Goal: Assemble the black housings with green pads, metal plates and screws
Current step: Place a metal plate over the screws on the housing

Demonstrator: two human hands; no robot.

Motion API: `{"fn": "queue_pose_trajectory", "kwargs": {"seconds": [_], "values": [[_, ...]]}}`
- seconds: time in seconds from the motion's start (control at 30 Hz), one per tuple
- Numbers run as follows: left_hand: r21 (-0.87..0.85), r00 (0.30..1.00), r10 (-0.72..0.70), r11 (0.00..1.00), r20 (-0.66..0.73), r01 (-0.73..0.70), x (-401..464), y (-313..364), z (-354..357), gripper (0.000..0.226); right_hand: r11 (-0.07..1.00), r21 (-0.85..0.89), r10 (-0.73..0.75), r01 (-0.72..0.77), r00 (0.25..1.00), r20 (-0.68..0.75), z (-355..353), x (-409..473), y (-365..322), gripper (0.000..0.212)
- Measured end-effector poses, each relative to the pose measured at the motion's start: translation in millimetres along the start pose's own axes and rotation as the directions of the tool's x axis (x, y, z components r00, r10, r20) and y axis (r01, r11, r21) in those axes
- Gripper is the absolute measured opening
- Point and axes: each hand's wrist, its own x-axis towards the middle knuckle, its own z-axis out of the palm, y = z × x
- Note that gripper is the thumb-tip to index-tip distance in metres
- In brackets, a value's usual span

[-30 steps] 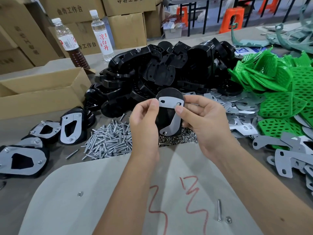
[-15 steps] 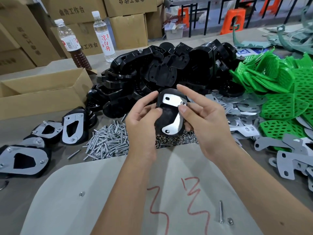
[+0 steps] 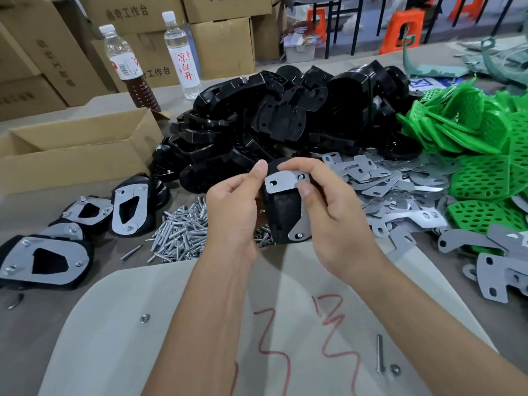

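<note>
Two hands hold one black housing (image 3: 283,208) up above the table, over the pile of screws (image 3: 183,230). A shiny metal plate (image 3: 285,182) lies on its top and bends down its right side, with a screw in the plate's top right hole. The left hand (image 3: 233,212) curls round the housing's left edge. The right hand (image 3: 331,208) pinches the plate with thumb and finger. Behind sits a heap of black housings (image 3: 285,124). Green pads (image 3: 474,155) lie right. An open cardboard box (image 3: 74,150) sits left; I cannot tell what is inside.
</note>
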Motion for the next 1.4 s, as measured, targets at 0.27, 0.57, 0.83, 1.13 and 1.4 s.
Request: {"fn": "queue_pose_trajectory", "kwargs": {"seconds": [0.27, 0.57, 0.83, 1.13, 1.4], "values": [[0.026, 0.997, -0.082, 0.996, 0.002, 0.082, 0.0, -0.2, 0.3, 0.029, 0.997, -0.067, -0.039, 0.036, 0.999, -0.033, 1.9, -2.9, 2.9, 0.036], [0.059, 0.997, 0.07, 0.996, 0.033, -0.072, -4.6, 6.6, -2.1, 0.041, 0.921, 0.343, 0.226, -0.185, 0.97, -0.084, -4.3, 2.7, 1.2, 0.031], [0.048, 0.987, 0.132, 0.989, 0.095, -0.137, -2.1, 6.4, -8.3, 0.02, 0.879, 0.403, 0.294, -0.255, 0.955, -0.036, -14.7, 9.0, -0.3, 0.04], [0.072, 0.959, 0.113, 0.988, 0.261, -0.136, 2.5, 10.5, -21.7, 0.026, 0.917, 0.329, 0.222, -0.223, 0.974, 0.042, -24.3, 10.7, -2.5, 0.037], [-0.001, 0.981, 0.13, 0.991, 0.144, -0.131, 0.4, 3.2, -12.2, 0.022, 0.934, 0.275, 0.227, -0.229, 0.973, 0.041, -22.8, 11.7, 0.9, 0.039]]}}
